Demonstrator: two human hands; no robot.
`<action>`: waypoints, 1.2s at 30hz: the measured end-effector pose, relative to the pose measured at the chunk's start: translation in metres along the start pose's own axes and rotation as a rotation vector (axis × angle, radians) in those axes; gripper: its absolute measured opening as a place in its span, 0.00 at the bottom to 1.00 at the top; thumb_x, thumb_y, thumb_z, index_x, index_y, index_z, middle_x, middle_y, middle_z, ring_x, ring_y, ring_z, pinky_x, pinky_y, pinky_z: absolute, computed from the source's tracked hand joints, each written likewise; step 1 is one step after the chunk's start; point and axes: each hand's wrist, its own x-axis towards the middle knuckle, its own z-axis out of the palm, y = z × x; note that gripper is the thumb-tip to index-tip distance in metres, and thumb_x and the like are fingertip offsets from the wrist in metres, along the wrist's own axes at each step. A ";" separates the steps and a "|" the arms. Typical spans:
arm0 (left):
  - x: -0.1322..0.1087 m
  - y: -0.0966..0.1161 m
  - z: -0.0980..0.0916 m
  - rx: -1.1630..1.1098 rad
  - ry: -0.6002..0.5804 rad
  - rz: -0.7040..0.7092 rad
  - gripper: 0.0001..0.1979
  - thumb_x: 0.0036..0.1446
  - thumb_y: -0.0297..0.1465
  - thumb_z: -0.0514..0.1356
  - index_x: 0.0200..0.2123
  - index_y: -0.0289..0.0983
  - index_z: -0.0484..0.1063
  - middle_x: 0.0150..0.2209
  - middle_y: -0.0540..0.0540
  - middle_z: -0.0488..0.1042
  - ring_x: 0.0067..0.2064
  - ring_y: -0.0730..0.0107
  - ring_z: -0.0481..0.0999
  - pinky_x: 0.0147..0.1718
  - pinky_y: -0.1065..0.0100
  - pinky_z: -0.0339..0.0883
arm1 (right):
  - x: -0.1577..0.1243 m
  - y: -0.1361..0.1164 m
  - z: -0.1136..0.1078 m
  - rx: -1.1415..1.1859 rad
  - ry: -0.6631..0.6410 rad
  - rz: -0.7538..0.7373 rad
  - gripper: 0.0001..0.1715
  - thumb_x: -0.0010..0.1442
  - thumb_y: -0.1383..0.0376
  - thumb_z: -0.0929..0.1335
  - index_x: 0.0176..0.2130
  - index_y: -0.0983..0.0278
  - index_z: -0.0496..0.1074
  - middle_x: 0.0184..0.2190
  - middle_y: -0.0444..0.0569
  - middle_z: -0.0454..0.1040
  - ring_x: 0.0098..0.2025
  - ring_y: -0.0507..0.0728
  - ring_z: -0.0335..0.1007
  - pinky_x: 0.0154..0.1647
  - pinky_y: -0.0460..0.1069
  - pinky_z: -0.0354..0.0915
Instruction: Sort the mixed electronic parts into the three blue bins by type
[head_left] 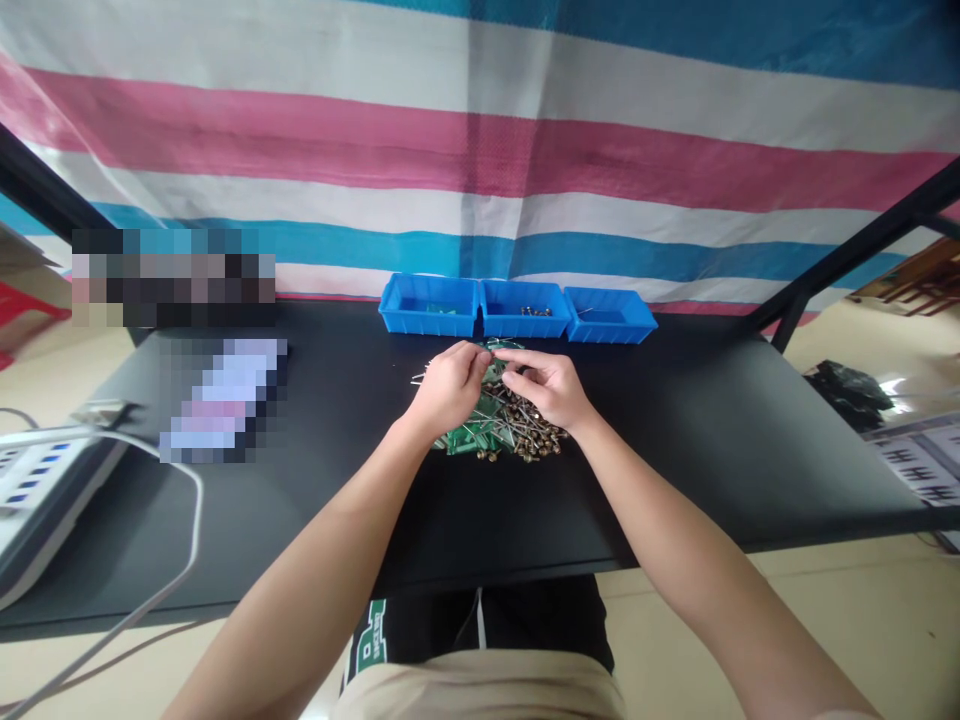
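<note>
A mixed pile of small parts lies on the black table under my hands. Green plastic pieces (474,436) make up its left side, and brass-coloured screw-like parts (534,436) its right side. Thin silvery pins are scattered among them. My left hand (452,385) is over the left of the pile, thumb and fingers pinched together; whatever they hold is too small or hidden to name. Beside it, my right hand (553,388) hovers over the right of the pile. Its index finger reaches to the left fingertips, and the thumb is apart from it with nothing visible between.
Behind the pile stand three blue bins in a row: the left bin (429,323) has green pieces, the middle bin (523,327) brass parts, the right bin (611,331) a thin pin or so. A power strip (45,490) with a white cable (196,520) occupies the table's left end.
</note>
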 end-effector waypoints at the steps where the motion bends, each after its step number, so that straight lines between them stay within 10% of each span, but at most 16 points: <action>1: 0.000 0.000 0.000 -0.003 0.017 -0.008 0.14 0.69 0.34 0.50 0.33 0.36 0.71 0.33 0.44 0.76 0.35 0.65 0.75 0.35 0.65 0.66 | 0.000 0.000 0.000 -0.010 -0.008 0.001 0.23 0.56 0.56 0.72 0.50 0.62 0.80 0.35 0.47 0.77 0.22 0.47 0.59 0.22 0.47 0.58; 13: 0.001 0.001 0.001 0.002 0.072 -0.019 0.12 0.68 0.35 0.53 0.39 0.36 0.75 0.38 0.43 0.78 0.41 0.63 0.77 0.42 0.63 0.70 | 0.003 0.002 -0.007 -0.200 0.043 -0.022 0.27 0.58 0.54 0.70 0.55 0.60 0.77 0.44 0.50 0.79 0.23 0.48 0.61 0.25 0.48 0.62; 17: 0.001 0.000 0.000 0.030 0.115 -0.062 0.12 0.67 0.35 0.54 0.43 0.36 0.75 0.43 0.42 0.78 0.43 0.62 0.77 0.46 0.60 0.71 | 0.011 0.009 -0.020 -0.474 0.249 -0.108 0.29 0.61 0.55 0.67 0.58 0.62 0.75 0.53 0.55 0.77 0.43 0.60 0.72 0.41 0.54 0.70; 21: 0.002 -0.005 -0.001 0.070 0.142 -0.079 0.10 0.64 0.33 0.56 0.44 0.37 0.74 0.44 0.42 0.77 0.45 0.60 0.77 0.48 0.59 0.71 | 0.018 0.020 -0.033 -0.857 0.365 -0.116 0.35 0.61 0.59 0.65 0.66 0.63 0.65 0.65 0.54 0.67 0.61 0.69 0.59 0.59 0.65 0.61; 36: 0.001 -0.014 -0.002 0.190 0.056 -0.090 0.10 0.62 0.32 0.57 0.42 0.37 0.76 0.42 0.41 0.76 0.43 0.58 0.76 0.47 0.58 0.73 | 0.025 0.037 -0.036 -1.108 0.244 0.045 0.39 0.62 0.53 0.64 0.68 0.66 0.60 0.71 0.58 0.54 0.65 0.75 0.48 0.58 0.73 0.55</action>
